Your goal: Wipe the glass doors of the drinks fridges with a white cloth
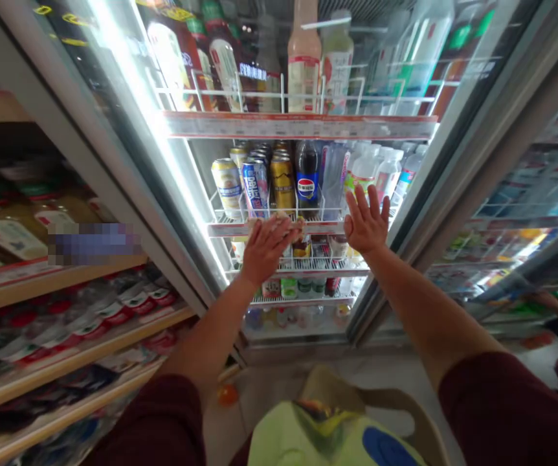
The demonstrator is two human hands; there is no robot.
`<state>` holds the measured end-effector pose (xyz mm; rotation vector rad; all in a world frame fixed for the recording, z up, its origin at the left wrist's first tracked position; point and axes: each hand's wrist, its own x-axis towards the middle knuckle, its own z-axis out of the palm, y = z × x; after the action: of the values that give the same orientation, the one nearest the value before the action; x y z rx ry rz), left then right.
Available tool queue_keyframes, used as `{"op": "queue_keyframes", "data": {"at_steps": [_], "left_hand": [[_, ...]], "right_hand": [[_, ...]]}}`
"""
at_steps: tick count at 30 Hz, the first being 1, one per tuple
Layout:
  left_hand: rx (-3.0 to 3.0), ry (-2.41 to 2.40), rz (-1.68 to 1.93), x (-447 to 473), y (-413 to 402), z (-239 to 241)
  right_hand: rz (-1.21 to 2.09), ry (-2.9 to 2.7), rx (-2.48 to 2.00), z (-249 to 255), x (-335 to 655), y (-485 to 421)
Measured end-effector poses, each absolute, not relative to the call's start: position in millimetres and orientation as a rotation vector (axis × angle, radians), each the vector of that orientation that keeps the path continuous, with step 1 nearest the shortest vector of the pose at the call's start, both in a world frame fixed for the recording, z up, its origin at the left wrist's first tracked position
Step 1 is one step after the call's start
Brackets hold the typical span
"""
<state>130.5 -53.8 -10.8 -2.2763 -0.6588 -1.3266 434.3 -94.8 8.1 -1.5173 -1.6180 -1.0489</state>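
My left hand (pixel 269 246) is raised before the lit drinks fridge, fingers stretched out and angled right, with nothing held. Its pale reflection meets the fingertips at the glass door (pixel 196 175); whether they touch is hard to tell. My right hand (pixel 367 220) is spread open, palm forward, near the door's right side. Behind the glass, between the hands, stand a dark cola bottle (pixel 307 178) with a blue label, a gold can (pixel 283 181), a blue-and-pink can (pixel 256 188) and a white-and-yellow can (pixel 228 188).
Tall bottles, including a pinkish one (pixel 304 71), fill the upper fridge shelf. Wooden shelving (pixel 79 275) with packed bottles stands at left. Another glass-fronted cooler (pixel 512 213) is at right. A green-and-tan bag (pixel 303 433) hangs before my body. An orange round object (pixel 227 394) lies on the floor.
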Motion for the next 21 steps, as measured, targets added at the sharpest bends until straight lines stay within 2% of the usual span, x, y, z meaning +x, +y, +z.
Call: {"op": "queue_keyframes", "data": {"at_steps": [5, 12, 18, 21], "left_hand": [[-2.073, -0.846, -1.508, 92.4, -26.1, 48.7], [-2.311, -0.835, -1.349, 85.9, -41.6, -13.3], [-2.026, -0.900, -1.488, 35.5, -2.0, 62.2], [-1.902, -0.981, -1.592, 34.1, -8.3, 47.6]], "right_hand": [[-1.075, -1.622, -1.503, 8.1, 434.8, -95.2], [-1.077, -1.619, -1.491, 8.7, 432.6, -94.9], [-1.149, -1.590, -1.476, 7.2, 433.4, -93.6], [-1.153, -1.601, -1.434, 6.4, 435.1, -93.1]]}}
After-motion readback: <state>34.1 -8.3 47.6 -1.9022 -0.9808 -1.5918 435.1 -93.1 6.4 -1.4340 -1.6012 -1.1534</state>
